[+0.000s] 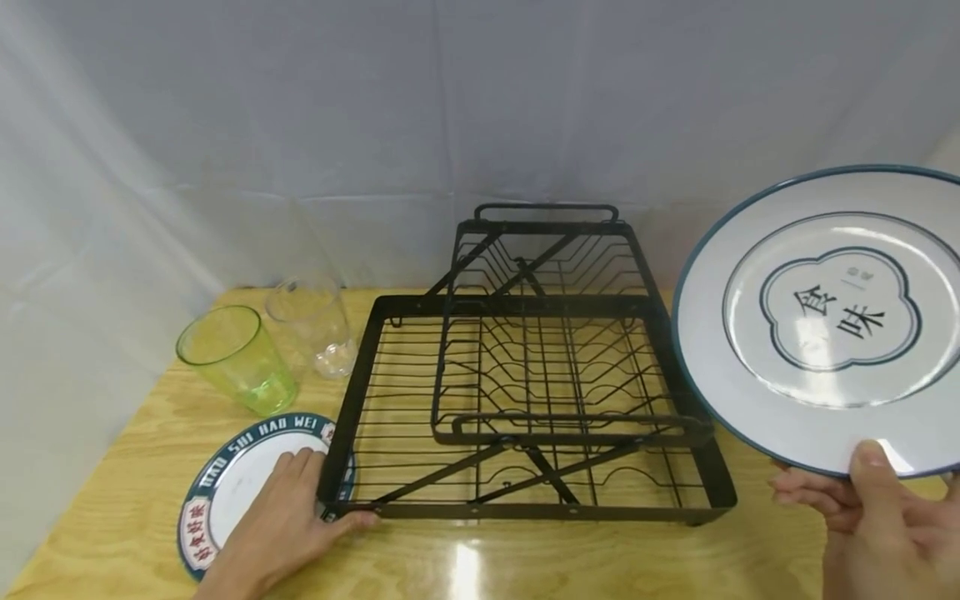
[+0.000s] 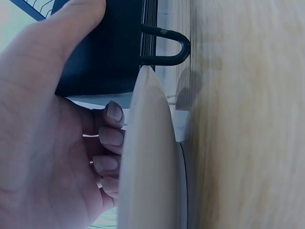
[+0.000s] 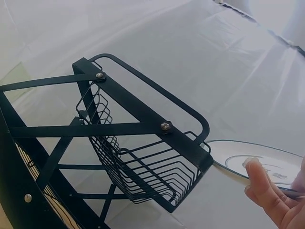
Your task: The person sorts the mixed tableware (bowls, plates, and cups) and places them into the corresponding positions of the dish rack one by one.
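Dish rack (image 1: 525, 392), black wire, one, two tiers, sits mid-frame on the wooden table (image 1: 600, 558) in the head view; upper basket with a handle at the back, wider lower tray in front.

Plates: two. One large white plate (image 1: 825, 317) with a teal rim and two Chinese characters at its centre is held up, tilted, at the right edge of the frame, off the table and just right of the rack. Right hand (image 1: 877, 525), lower right, grasps its bottom rim, thumb on top, fingers curled beneath. In the right wrist view the plate (image 3: 267, 160) shows at lower right beside the rack's upper basket (image 3: 143, 157), with a fingertip (image 3: 255, 174) over its edge.

One smaller plate (image 1: 225, 492) with a lettered teal band lies flat at lower left, touching the rack's front left corner. Left hand (image 1: 288, 521) rests on it and grips that corner of the rack, thumb along the front bar, fingers curled at the frame. The left wrist view shows the fingers (image 2: 112, 138) curled between the dark frame (image 2: 102, 52) and the plate's edge (image 2: 147, 157).

Cups: two, upper left of the rack, just beside each other: one green tumbler (image 1: 236, 358), one clear tumbler (image 1: 315, 325), both tilted in this view.

White cloth backdrop (image 1: 300, 108) behind.
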Demonstrator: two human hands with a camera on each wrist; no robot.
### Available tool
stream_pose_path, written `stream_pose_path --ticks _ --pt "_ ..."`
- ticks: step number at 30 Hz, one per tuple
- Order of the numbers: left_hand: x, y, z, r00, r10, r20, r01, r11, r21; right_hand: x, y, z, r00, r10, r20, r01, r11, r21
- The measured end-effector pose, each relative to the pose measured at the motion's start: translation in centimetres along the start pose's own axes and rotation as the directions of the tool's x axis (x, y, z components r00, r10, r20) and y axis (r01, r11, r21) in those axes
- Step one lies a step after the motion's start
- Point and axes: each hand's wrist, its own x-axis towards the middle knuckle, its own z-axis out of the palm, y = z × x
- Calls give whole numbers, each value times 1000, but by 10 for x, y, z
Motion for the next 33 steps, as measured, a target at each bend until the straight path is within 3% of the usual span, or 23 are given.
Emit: stream_pose_path --ticks 5,7,11,17,26,33 --pt "1 1 0 1000 5 -4 -5 1000 1 0 -2 4 1000 -27 9 28 995 -94" --pt "1 2 0 1000 8 -11 -8 1000 0 -1 -2 5 999 -40 -18 36 978 -206" --pt "2 1 1 1000 9 -9 -9 1000 6 -3 -3 7 998 -58 -37 45 953 -299" --pt "2 -1 2 1000 1 14 -1 1000 16 0 -7 16 995 -91 37 98 940 -327" --pt "1 0 0 1000 3 7 -3 1000 -2 3 -5 21 992 -92 82 101 988 -119" --pt "1 0 2 1000 0 11 0 1000 -4 7 -2 23 985 -128 112 131 991 -21"
